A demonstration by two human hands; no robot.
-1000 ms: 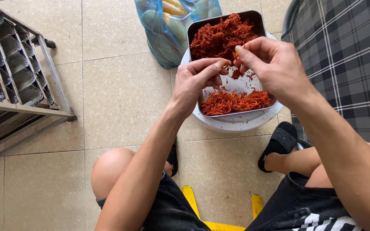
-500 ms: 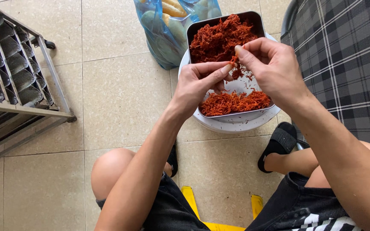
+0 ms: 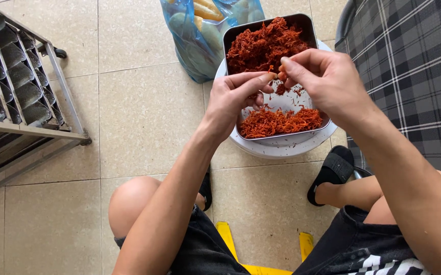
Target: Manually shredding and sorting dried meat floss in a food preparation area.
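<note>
Left hand and right hand pinch red shredded strands between pressed fingertips above the steel tray; loosened grip could scatter shreds onto the tiled floor.

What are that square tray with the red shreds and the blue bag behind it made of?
The tray looks like metal, probably stainless steel: grey, thin-walled, dull sheen. The bag looks like thin plastic film: see-through blue, crinkled, with pale contents showing through.
</note>
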